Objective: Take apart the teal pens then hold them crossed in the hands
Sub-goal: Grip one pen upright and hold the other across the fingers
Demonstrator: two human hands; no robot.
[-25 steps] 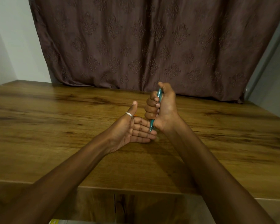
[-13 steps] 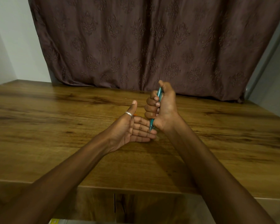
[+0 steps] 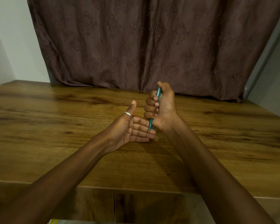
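Head view, our count: two hands, both bare forearms coming in from the near edge, over one wooden table [image 3: 55, 126].

Right hand [image 3: 162, 107]: a fist, four fingers curled round a teal pen [image 3: 158, 94], thumb on the top end. We see one teal shaft only. Whether a second pen sits inside the fist, we cannot tell. The pen stands close to upright, top leaning slightly right, writing tip poking out below the fist.

Left hand [image 3: 129, 128]: flat and spread, palm turned toward the right hand, fingers straight and side by side, thumb pointing up. It grips nothing. One silver ring [image 3: 128, 113] on the thumb.

The pen tip lies over the left fingertips. Touching or just above them, we cannot tell. Both hands sit mid-table, just beside each other.

Far side: one brown curtain [image 3: 152, 46] with an embossed repeat motif, hanging down to the table's far edge. Pale wall [image 3: 10, 46] at far left.

Near edge, lower left: one yellowish item [image 3: 55, 221], mostly cut off. Any print on it is too small to read. We can read no lettering on the pen barrel either.
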